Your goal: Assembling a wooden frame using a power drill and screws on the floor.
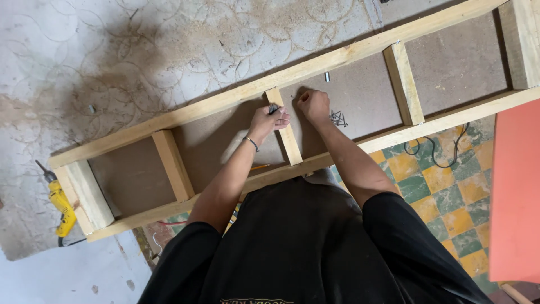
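A long ladder-like wooden frame (349,53) with several cross slats lies on a brown board (365,95). My left hand (269,121) rests on the middle slat (289,143) and grips a small dark object against it; what the object is I cannot tell. My right hand (314,104) sits just right of that slat, fingers curled with the tips pressed to the board near the far rail. A small heap of dark nails (337,118) lies on the board right beside my right hand.
A yellow power drill (61,205) lies on the dusty sawdust-strewn surface at the frame's left end. A black cable (436,155) runs over the yellow-green checkered floor (450,202). An orange panel (514,191) stands at the right. A short metal piece (327,77) lies by the far rail.
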